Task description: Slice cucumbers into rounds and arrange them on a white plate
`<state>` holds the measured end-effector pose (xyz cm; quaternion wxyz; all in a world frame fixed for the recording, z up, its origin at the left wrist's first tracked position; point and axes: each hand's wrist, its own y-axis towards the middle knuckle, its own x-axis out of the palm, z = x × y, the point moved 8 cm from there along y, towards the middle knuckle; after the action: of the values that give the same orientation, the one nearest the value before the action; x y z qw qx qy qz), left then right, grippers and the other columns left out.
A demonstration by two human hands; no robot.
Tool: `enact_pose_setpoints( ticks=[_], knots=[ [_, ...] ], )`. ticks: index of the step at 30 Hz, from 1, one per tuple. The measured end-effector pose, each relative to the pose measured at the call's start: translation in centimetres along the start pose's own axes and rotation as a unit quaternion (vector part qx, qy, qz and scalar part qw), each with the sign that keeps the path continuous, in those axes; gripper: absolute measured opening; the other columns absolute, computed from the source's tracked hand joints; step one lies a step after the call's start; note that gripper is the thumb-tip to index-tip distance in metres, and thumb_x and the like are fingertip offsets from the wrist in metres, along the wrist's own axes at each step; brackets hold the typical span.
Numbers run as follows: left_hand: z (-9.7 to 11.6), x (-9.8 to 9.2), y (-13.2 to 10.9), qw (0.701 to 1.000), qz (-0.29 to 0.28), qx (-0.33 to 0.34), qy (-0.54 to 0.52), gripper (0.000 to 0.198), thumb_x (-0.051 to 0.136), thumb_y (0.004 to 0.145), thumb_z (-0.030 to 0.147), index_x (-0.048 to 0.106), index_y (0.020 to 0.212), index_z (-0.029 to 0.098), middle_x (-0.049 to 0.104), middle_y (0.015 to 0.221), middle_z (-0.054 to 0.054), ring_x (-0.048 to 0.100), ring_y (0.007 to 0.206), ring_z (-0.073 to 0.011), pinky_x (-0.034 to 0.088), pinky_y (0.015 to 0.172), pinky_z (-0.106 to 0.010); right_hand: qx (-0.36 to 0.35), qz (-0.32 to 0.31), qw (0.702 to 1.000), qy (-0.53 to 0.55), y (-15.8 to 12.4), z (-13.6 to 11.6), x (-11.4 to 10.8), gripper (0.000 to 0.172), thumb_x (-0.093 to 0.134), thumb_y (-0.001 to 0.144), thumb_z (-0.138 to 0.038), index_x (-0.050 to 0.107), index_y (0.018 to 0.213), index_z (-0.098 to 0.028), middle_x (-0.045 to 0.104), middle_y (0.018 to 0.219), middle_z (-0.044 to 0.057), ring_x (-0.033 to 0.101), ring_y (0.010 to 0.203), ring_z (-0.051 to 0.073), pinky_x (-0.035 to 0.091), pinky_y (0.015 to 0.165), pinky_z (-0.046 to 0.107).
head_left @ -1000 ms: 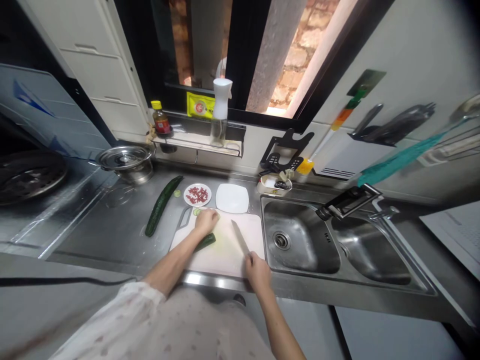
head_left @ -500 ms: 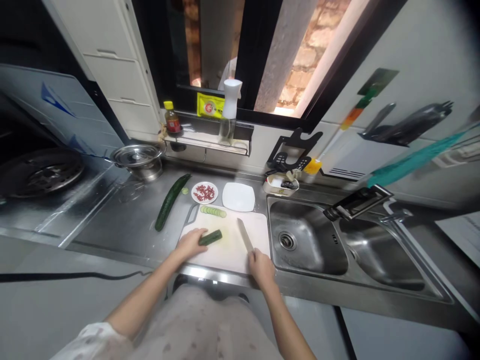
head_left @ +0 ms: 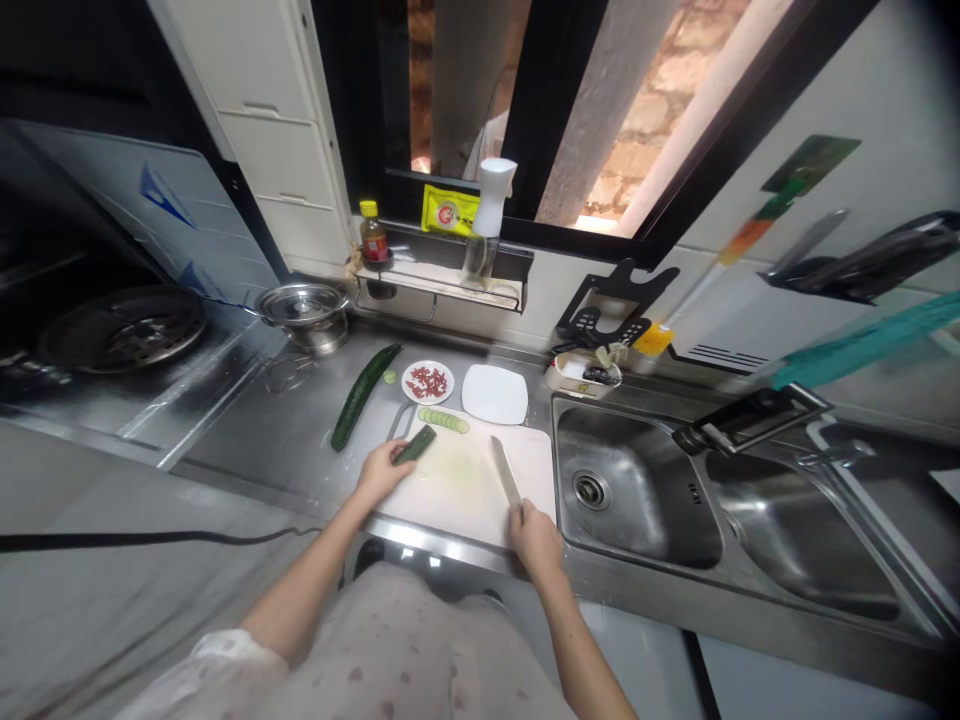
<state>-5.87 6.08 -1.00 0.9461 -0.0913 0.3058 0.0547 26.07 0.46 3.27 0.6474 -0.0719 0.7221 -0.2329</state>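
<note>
My left hand is closed round a short piece of dark green cucumber at the left part of the white cutting board. A kitchen knife is gripped by its handle in my right hand, over the board's right side, its blade pointing away from me. Between the two hands the board has a wet, pale green patch. Along its far edge lies an overlapping row of cucumber slices. A long whole cucumber rests on the steel counter, left of the board.
Behind the board stand a plate of chopped red pieces and a white square plate. A double steel sink adjoins on the right. A lidded steel pot and a stove are at the left.
The cucumber piece, held in my left hand, has shifted toward the board's left edge and turned more steeply away from me. My right hand keeps the knife; the whole view has shifted slightly.
</note>
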Motion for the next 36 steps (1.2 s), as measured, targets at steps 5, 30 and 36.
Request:
enact_pose_setpoints(
  ticks=[5,30,36],
  knots=[
    [-2.0,-3.5,2.0,0.994,0.093,-0.052,0.028,0.044,0.069,0.072,0.032,0.065,0.113,0.019,0.071,0.102,-0.005,0.065,0.093,-0.0204,0.048,0.082,-0.028,-0.001,0.001,1.0,-0.007,-0.1,-0.1,0.1,0.035,0.032,0.098,-0.032,0.062,0.106,-0.017,0.07,0.098,0.013,0.066,0.092,0.021,0.042,0.071,0.026],
    [-1.1,-4.9,3.1,0.97,0.096,-0.07,0.212,0.055,0.062,0.08,0.036,0.053,0.13,0.017,0.061,0.12,-0.014,0.056,0.113,-0.0273,0.043,0.093,-0.033,-0.004,-0.007,1.0,-0.007,0.1,-0.4,-0.1,0.036,0.031,0.098,-0.031,0.062,0.107,-0.017,0.07,0.102,0.014,0.065,0.095,0.021,0.043,0.074,0.027],
    [4.5,0.7,0.4,0.972,0.03,0.102,0.21,0.038,0.052,0.086,0.031,0.06,0.122,0.022,0.058,0.121,-0.008,0.051,0.114,-0.0241,0.039,0.101,-0.034,0.002,-0.013,1.0,0.003,0.1,-0.3,-0.1,0.036,0.03,0.097,-0.031,0.062,0.107,-0.017,0.07,0.101,0.014,0.065,0.094,0.021,0.043,0.073,0.027]
  ],
)
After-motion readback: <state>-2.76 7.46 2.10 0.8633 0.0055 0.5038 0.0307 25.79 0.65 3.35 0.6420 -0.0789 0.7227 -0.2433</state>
